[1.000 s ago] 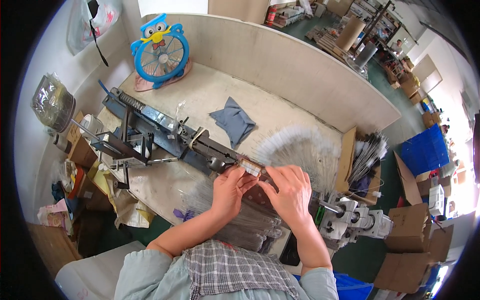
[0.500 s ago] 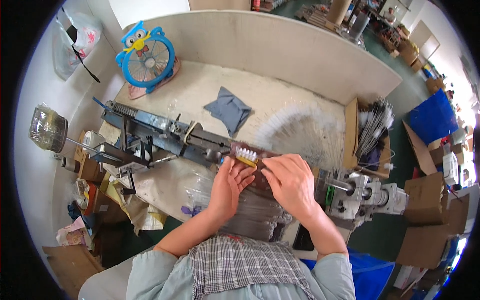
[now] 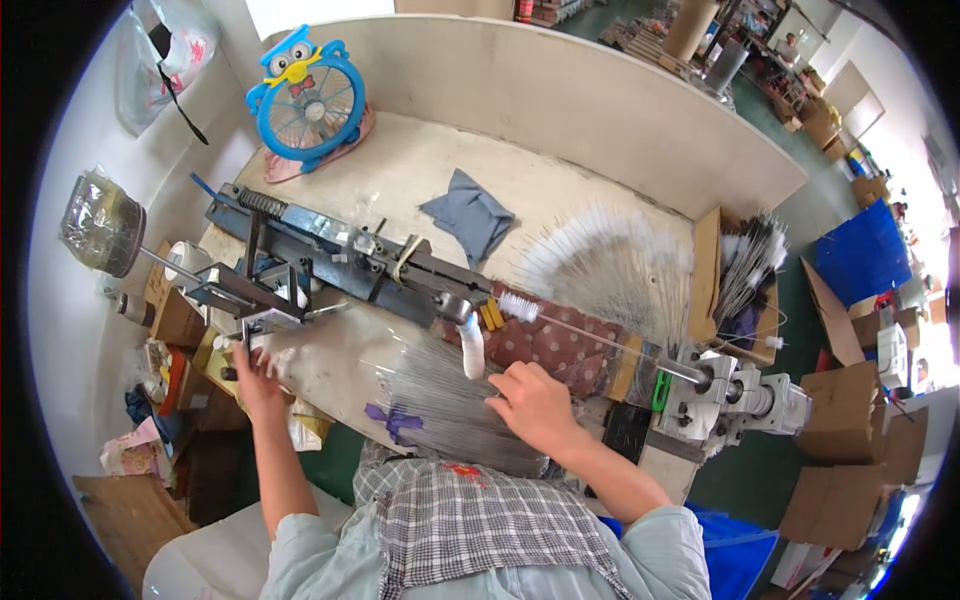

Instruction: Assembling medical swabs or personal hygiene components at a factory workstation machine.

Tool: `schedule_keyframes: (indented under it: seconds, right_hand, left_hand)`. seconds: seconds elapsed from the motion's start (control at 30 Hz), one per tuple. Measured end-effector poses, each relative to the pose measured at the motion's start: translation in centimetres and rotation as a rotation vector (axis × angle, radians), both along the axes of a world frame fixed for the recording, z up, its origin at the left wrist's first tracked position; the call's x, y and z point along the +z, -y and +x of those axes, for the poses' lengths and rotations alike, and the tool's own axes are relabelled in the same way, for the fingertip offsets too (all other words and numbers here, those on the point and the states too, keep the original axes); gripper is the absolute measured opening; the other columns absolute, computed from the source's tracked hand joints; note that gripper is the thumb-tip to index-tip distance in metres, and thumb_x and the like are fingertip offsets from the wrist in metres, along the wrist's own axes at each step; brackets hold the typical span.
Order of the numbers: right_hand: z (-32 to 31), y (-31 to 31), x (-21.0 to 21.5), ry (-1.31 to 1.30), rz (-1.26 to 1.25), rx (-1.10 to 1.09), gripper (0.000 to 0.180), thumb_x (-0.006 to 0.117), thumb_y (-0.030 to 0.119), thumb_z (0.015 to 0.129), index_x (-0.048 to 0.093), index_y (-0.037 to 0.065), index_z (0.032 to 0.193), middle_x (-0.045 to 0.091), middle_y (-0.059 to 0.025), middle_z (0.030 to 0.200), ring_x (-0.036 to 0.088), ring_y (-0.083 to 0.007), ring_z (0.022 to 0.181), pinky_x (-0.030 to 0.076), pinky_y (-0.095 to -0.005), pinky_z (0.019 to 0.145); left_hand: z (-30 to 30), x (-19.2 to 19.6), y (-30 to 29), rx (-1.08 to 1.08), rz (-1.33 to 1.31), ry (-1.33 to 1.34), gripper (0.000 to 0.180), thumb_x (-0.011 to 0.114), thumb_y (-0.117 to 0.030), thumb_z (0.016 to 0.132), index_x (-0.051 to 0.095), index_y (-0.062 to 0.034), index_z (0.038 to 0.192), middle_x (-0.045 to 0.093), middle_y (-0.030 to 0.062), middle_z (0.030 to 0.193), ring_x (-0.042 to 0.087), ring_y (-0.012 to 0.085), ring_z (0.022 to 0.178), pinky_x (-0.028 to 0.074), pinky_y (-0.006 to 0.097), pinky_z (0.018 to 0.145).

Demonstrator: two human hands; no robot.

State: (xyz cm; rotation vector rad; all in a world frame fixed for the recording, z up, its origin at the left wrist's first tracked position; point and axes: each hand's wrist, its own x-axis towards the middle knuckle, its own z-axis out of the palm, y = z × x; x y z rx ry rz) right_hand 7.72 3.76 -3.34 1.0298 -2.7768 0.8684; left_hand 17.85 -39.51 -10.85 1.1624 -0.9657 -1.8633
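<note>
Our right hand [image 3: 538, 404], loose and empty, should avoid the brush [image 3: 518, 306]; whether our left hand [image 3: 258, 382] grips, we cannot tell.

- Bright, diffuse light covers the pale surface [image 3: 395, 170], with soft shadows.
- White glare burns out detail far beyond its right end.
- The floor [image 3: 322, 465] past its near left edge sits in shade.
- Blur smears the left hand [image 3: 260, 382].
- Fisheye distortion bows the partition [image 3: 520, 80] along the far edge; the frame's corners go black.
</note>
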Motion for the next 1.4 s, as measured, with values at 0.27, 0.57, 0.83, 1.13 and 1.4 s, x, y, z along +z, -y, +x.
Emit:
schedule_keyframes:
  seconds: [0.27,0.57,0.83,1.13,1.4]
  right_hand:
    - [-0.8,-0.7,0.7,0.251,0.166,-0.123,0.016,0.062,0.026,0.081,0.067,0.011,0.080,0.061,-0.0036,0.080,0.061,-0.0244,0.081,0.050,-0.0380,0.064]
    - [-0.1,-6.4,2.0,0.170,0.208,-0.203,0.013,0.056,0.015,0.083,0.066,0.010,0.088,0.061,-0.0059,0.080,0.063,-0.0264,0.076,0.051,-0.0387,0.064]
    - [1.7,-9.7,2.9,0.044,0.318,-0.214,0.018,0.058,0.004,0.073,0.060,0.008,0.091,0.057,-0.0095,0.080,0.062,-0.0285,0.073,0.052,-0.0379,0.063]
    - [-0.5,-11.7,10.6,-0.082,0.454,-0.250,0.016,0.056,0.001,0.072,0.054,0.006,0.087,0.051,-0.0108,0.081,0.057,-0.0290,0.076,0.049,-0.0377,0.063]
    - [-3.6,-12.7,13.7,-0.118,-0.020,-0.532,0.013,0.057,0.001,0.084,0.064,-0.001,0.094,0.060,-0.0116,0.078,0.058,-0.0219,0.060,0.047,-0.0306,0.056]
  left_hand:
    - [0.3,-0.9,4.1,0.185,0.012,0.145,0.043,0.069,-0.047,0.079,0.060,-0.0064,0.090,0.062,0.0004,0.073,0.059,0.0106,0.073,0.045,0.023,0.062]
    - [-4.4,1.9,-15.3,-0.454,0.434,-0.227,0.020,0.054,-0.025,0.091,0.058,-0.0066,0.099,0.064,0.0064,0.095,0.062,0.0215,0.091,0.052,0.034,0.081]
    - [-10.5,13.3,-31.4,-1.001,0.381,0.019,0.022,0.063,-0.023,0.084,0.055,-0.0064,0.096,0.058,0.0052,0.079,0.053,0.0158,0.068,0.043,0.031,0.067]
    - [-8.7,15.8,-22.5,-1.002,0.849,-0.380,0.049,0.037,-0.045,0.096,0.061,-0.0035,0.085,0.056,0.0063,0.058,0.042,0.0148,0.037,0.044,0.034,0.052]
    - [-10.2,13.2,-30.8,-1.681,-0.722,-0.373,0.019,0.053,-0.017,0.091,0.058,0.0005,0.096,0.062,0.0121,0.089,0.061,0.0236,0.060,0.051,0.034,0.055]
